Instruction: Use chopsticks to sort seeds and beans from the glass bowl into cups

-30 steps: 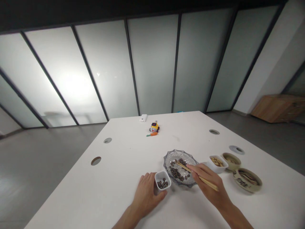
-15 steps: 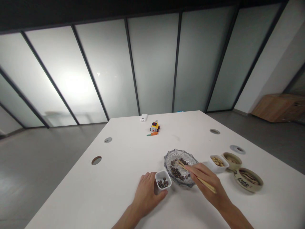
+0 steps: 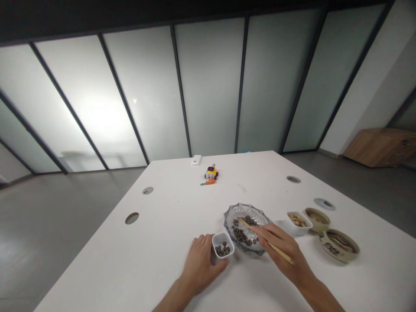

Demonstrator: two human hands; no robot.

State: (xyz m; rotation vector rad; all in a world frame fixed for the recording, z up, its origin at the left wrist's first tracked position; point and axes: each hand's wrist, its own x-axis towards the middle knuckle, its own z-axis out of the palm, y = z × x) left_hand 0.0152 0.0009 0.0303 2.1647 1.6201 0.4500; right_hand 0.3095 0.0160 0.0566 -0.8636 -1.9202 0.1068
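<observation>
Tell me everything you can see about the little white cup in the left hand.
The white cup is small and squarish with rounded corners, open at the top, and smooth, perhaps ceramic or plastic. It looks upright on the white table, with dark brown beans inside. The left hand curls around its left side, thumb at the near side. The glass bowl sits just right of it; whether they touch is unclear.
</observation>
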